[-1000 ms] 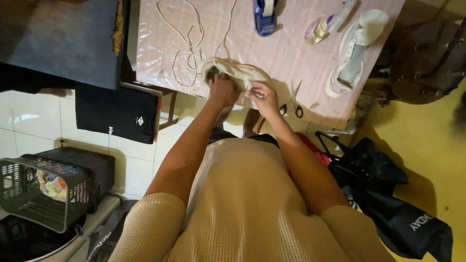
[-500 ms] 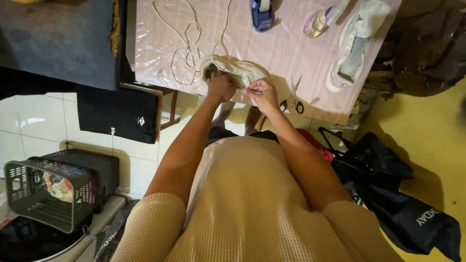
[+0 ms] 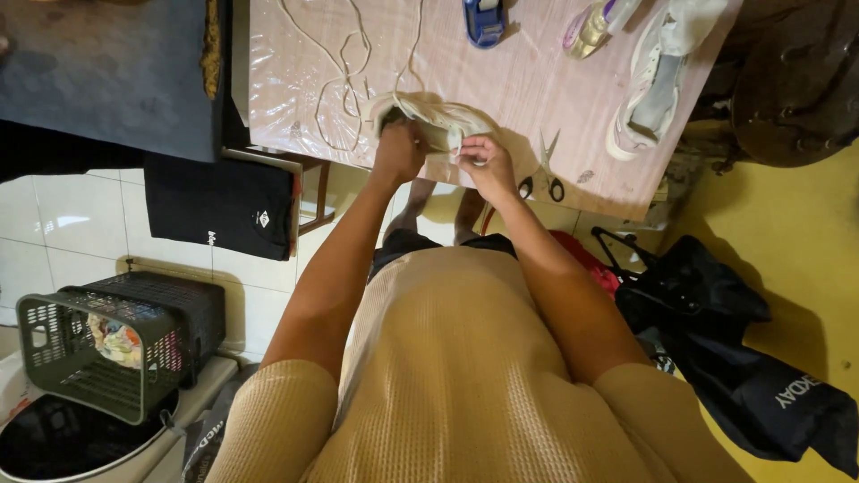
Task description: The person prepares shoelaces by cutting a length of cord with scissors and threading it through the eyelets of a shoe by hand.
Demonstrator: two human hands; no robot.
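Note:
A pale cream shoe (image 3: pixel 436 122) lies on its side near the front edge of a pink plastic-covered table (image 3: pixel 537 85). My left hand (image 3: pixel 399 150) grips the shoe's heel end. My right hand (image 3: pixel 486 164) pinches a white lace end at the shoe's side. A long white shoelace (image 3: pixel 340 67) loops across the table behind the shoe. A second white shoe (image 3: pixel 658 76) lies at the table's right end.
Black-handled scissors (image 3: pixel 547 170) lie right of my right hand. A blue tape dispenser (image 3: pixel 484 22) and a small bottle (image 3: pixel 595 27) sit at the back. A dark basket (image 3: pixel 116 344) stands on the left, a black bag (image 3: pixel 716 358) on the yellow floor to the right.
The view has shifted slightly. Both hands stay on the cream shoe, and my right hand has moved a little along its side with the lace.

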